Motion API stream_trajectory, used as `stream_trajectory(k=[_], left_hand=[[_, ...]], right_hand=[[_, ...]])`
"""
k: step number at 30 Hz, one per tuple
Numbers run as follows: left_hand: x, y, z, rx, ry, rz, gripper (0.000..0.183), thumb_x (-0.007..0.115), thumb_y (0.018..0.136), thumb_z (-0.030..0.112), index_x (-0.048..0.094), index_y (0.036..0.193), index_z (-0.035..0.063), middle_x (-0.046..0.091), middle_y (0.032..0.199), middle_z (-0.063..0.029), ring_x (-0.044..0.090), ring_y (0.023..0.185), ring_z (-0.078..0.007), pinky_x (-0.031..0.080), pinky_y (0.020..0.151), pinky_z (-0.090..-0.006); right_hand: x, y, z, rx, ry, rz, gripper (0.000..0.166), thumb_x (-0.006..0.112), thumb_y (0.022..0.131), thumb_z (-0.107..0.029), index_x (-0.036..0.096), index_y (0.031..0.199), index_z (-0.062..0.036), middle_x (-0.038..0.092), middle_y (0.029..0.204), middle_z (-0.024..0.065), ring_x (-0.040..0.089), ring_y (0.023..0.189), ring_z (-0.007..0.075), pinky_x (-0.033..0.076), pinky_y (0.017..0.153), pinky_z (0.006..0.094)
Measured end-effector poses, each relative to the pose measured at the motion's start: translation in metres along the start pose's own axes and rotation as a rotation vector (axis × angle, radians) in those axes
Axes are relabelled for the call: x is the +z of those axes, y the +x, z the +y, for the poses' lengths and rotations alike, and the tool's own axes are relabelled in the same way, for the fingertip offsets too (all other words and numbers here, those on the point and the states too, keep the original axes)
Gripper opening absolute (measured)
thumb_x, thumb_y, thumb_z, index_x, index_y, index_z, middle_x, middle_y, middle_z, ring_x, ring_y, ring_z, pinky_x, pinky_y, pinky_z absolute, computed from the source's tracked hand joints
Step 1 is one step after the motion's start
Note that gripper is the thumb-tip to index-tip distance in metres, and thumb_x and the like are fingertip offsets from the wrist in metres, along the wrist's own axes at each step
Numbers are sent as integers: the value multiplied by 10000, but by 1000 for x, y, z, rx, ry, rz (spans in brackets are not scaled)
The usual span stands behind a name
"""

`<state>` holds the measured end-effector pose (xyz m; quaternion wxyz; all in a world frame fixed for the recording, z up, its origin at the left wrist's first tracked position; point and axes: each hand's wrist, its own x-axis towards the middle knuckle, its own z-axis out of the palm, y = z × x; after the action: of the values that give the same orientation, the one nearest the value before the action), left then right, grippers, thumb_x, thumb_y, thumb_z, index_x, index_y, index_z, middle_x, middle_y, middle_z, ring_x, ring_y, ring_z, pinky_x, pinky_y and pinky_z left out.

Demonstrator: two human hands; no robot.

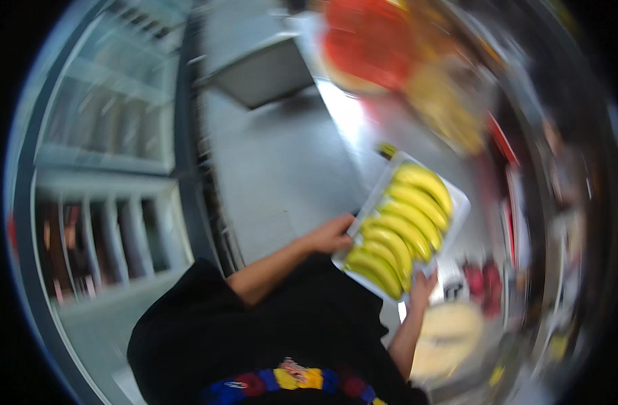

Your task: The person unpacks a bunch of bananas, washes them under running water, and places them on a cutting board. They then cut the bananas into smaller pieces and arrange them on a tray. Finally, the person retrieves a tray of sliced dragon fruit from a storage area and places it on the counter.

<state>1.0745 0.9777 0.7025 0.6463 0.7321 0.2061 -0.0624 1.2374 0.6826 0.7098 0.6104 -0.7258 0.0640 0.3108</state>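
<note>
A white tray filled with several yellow bananas is held in front of my body, tilted in the view. My left hand grips its left edge. At the lower right edge, my right hand holds the tray from the side, the fingers partly hidden by it. A dark green stem end shows at the tray's far corner. The bananas lie side by side in a row.
Glass-doored cabinets stand on the left. A metal panel lies ahead. Blurred red items, yellow items and a pale round thing are on the right, beside a metal counter.
</note>
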Motion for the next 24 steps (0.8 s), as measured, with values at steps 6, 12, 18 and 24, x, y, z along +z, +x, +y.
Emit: stream_trajectory(k=[6,12,18,24], left_hand=[[12,-209,9,-58,-726,303,522,609,900,29,491,1400,125,545,1170,-10,514,1008,-75,496,786,-266],[35,-380,29,436,-1286,790,763,706,933,52,334,1597,108,449,1569,-134,517,1403,-249,415,1180,-408],[-29,-525,33,870,-1213,1164,935,681,944,106,130,1699,82,388,1642,-159,410,1506,-280,346,1239,-427],[-135,-674,-5,775,-742,1527,988,727,915,77,122,1696,43,359,1687,-150,371,1540,-248,275,1266,-409]], right_hand=[[55,-68,-66,-327,-170,-523,516,526,945,9,531,1459,51,632,1330,125,608,1178,223,482,1017,355],[225,-151,-131,-296,-268,-1161,519,516,926,-9,549,1440,52,664,1282,132,650,1074,201,512,966,333],[441,-297,-120,-269,-253,-1473,467,552,912,-3,616,1371,55,709,1198,97,674,1038,168,525,917,296],[670,-446,-93,-244,-269,-1732,490,582,891,-25,621,1371,61,707,1214,84,666,1057,162,514,941,289]])
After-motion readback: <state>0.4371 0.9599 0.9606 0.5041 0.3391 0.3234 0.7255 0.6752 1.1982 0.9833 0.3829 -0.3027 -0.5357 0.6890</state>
